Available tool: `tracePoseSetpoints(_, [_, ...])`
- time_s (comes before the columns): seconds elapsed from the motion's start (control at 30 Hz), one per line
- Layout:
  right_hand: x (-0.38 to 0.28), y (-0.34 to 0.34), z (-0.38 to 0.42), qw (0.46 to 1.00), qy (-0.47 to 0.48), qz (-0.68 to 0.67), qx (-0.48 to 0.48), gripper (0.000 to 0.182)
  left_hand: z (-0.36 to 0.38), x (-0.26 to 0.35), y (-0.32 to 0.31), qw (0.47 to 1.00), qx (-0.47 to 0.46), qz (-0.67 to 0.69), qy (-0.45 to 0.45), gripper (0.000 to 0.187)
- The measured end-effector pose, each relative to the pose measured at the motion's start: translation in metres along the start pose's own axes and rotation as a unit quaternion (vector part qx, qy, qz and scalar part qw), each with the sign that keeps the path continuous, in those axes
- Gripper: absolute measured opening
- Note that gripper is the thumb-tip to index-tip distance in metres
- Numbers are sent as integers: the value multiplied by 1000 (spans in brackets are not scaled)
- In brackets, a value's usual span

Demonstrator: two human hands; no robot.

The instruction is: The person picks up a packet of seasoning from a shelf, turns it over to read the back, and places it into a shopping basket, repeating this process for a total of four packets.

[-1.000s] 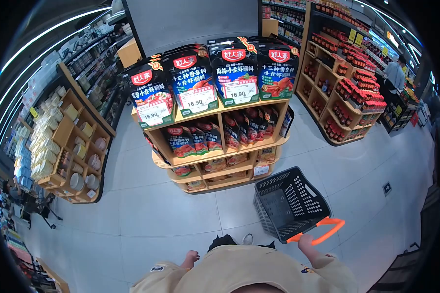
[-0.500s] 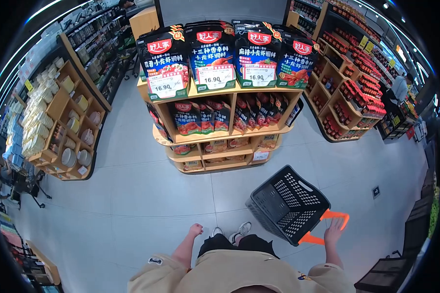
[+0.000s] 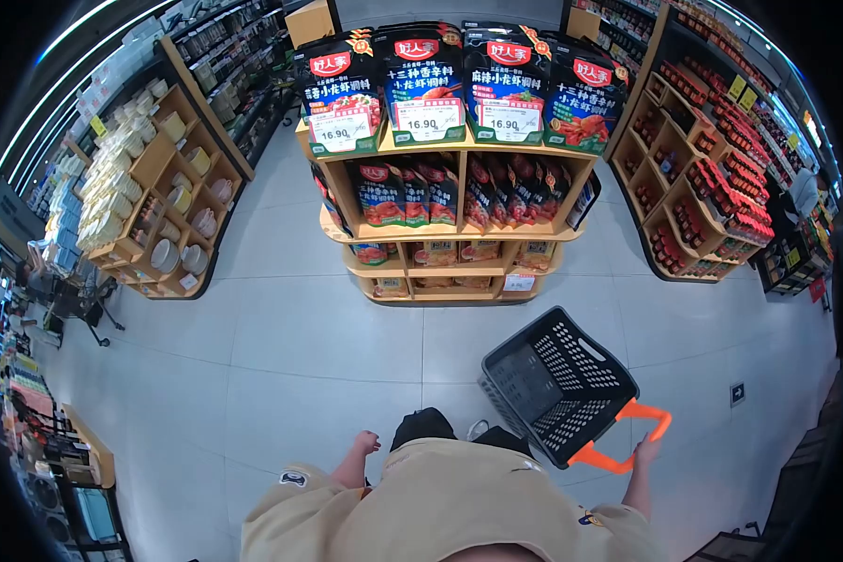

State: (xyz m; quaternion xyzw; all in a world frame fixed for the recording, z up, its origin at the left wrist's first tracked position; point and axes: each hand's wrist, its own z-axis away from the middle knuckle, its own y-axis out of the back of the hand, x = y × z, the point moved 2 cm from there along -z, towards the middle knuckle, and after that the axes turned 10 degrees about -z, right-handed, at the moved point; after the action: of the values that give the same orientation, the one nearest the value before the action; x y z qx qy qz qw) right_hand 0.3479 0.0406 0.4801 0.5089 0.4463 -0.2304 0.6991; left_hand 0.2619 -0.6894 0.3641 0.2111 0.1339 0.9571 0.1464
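Observation:
A black shopping basket (image 3: pixel 545 426) with perforated sides and an orange handle (image 3: pixel 662 427) is on my right side. My right hand (image 3: pixel 646 451) is closed on the handle's outer bar, its fingers partly hidden. The bottom of the basket shows nothing in it that I can make out. My left hand (image 3: pixel 367 442) hangs beside my body, fingers curled, with nothing visible in them. It touches nothing. In front stands a wooden display shelf (image 3: pixel 459 236) topped with dark seasoning pouches (image 3: pixel 423 84) and price cards.
At left, a wooden shelf (image 3: pixel 150 201) carries pale bowls and cups. The right-hand shelf (image 3: pixel 688 206) is full of red-lidded jars (image 3: pixel 731 197). A cart (image 3: pixel 77 304) stands at far left, and a person (image 3: pixel 804 197) is at far right. Grey floor tiles (image 3: pixel 318 337) lie between.
My body has moved forward, and one shoe is now hidden. The basket has come along with my right hand, which now wraps around the handle instead of lying spread against it.

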Motion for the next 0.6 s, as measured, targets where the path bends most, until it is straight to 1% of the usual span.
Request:
tracePoseSetpoints(0.03, [-1,4,0,998,48,28,9,23,2,-1,-8,1000,-1,-3,3,27])
tracePoseSetpoints(0.1, [-9,4,-3,999,41,31,-7,23,3,4,-21,1000,-7,0,-5,27])
tracePoseSetpoints(0.17, [-30,-6,4,999,34,26,-23,23,5,20,-31,999,-27,-21,-32,28])
tracePoseSetpoints(0.23, [-54,-16,7,995,72,30,-56,23,4,41,-40,996,-8,-55,-64,27])
tracePoseSetpoints(0.27, [-58,-23,5,995,71,30,-56,23,3,52,-44,995,-2,-54,-82,27])
tracePoseSetpoints(0.3, [-62,-34,2,992,97,48,-71,24,1,62,-49,994,4,-51,-100,27])
tracePoseSetpoints(0.33, [-64,-45,0,987,123,66,-85,24,1,72,-53,994,4,-50,-100,27])
tracePoseSetpoints(0.37, [-67,-54,0,986,124,65,-87,24,0,82,-56,989,5,-65,-131,26])
tracePoseSetpoints(0.4, [-71,-68,0,981,157,63,-95,22,1,91,-59,984,7,-78,-163,26])
tracePoseSetpoints(0.43, [-78,-82,1,974,192,60,-103,20,1,97,-61,983,13,-75,-165,26])
tracePoseSetpoints(0.47, [-94,-94,10,974,195,55,-106,20,0,103,-65,983,4,-59,-176,28])
tracePoseSetpoints(0.5, [-109,-106,21,972,186,46,-137,20,0,107,-68,981,-5,-43,-187,30])
tracePoseSetpoints(0.53, [-125,-118,35,969,178,37,-167,20,8,112,-70,982,0,-38,-184,28])
tracePoseSetpoints(0.57, [-133,-133,44,968,181,35,-171,20,11,113,-71,982,4,-34,-184,28])
tracePoseSetpoints(0.6, [-140,-149,54,958,229,62,-164,21,15,113,-71,982,9,-36,-187,27])
